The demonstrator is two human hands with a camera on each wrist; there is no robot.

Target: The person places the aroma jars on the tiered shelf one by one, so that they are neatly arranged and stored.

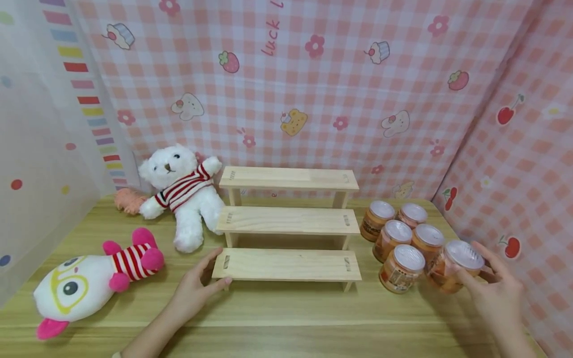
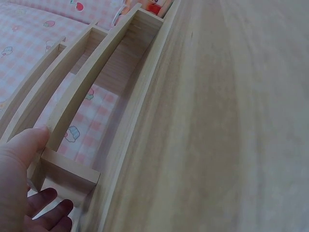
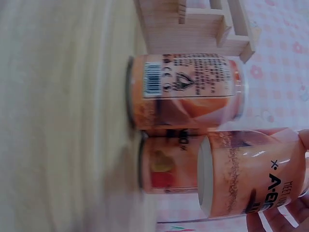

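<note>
A three-step wooden display shelf (image 1: 286,263) stands in the middle of the table. My left hand (image 1: 197,286) holds the left end of its lowest step, the thumb (image 2: 29,142) on the front edge and fingertips (image 2: 60,212) beside the end support. On the right, my right hand (image 1: 499,293) grips an orange-labelled jar (image 1: 447,271) with a clear lid, thumb on one side and fingers on the other. Seen from the right wrist, this jar (image 3: 251,179) is raised above the tabletop. Several matching jars (image 1: 400,271) stand just left of it, close together.
A white teddy bear (image 1: 192,204) in a striped sweater leans by the shelf's left side. A pink-and-white plush toy (image 1: 85,286) lies at the front left. Behind it is a small peach fuzzy thing (image 1: 130,200). Checked pink cloth (image 1: 268,99) hangs at the back and right.
</note>
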